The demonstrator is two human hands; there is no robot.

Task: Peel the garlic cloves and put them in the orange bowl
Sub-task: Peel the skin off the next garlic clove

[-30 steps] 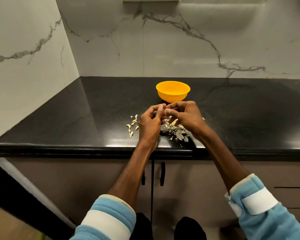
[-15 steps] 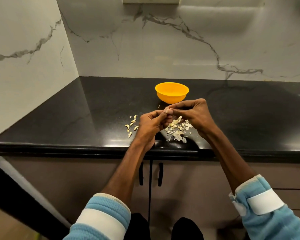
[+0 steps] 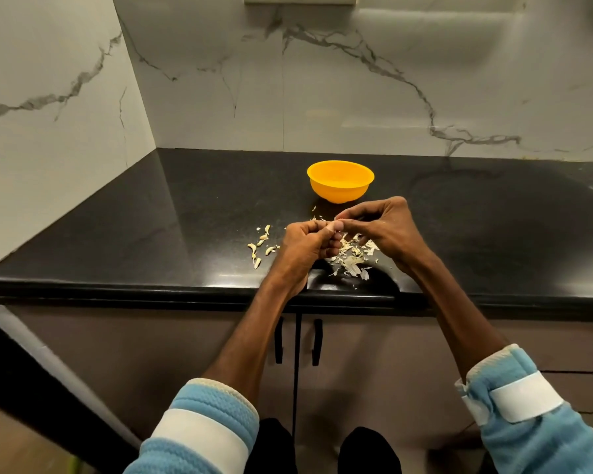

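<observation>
progress: mid-task by my read. The peel pile (image 3: 351, 261) on the counter (image 3: 144, 241) suggests several cloves are done; one is in hand and a few loose cloves (image 3: 262, 246) are left.
sleeves (image 3: 202, 429): blue with white bands, bottom corners of frame.
cabinet handles (image 3: 279, 340): two, black, on brown doors under the counter edge, centre.
peel pile: papery scraps near the counter's front edge, under and between the hands.
left hand (image 3: 305, 246): fingers curled tight, thumb and fingertips pinching the held clove (image 3: 336, 226), of which only a pale bit shows.
right hand (image 3: 387, 227): fingers bent but looser, tips meeting the left's on the same clove, probably picking at skin.
loose cloves: small pale curved pieces just left of the left hand; too small to tell if peeled.
orange bowl (image 3: 339, 193): upright, centre frame, beyond the hands and not touching them; can't tell what's inside.
wall (image 3: 356, 80): white veined marble, top half of frame.
</observation>
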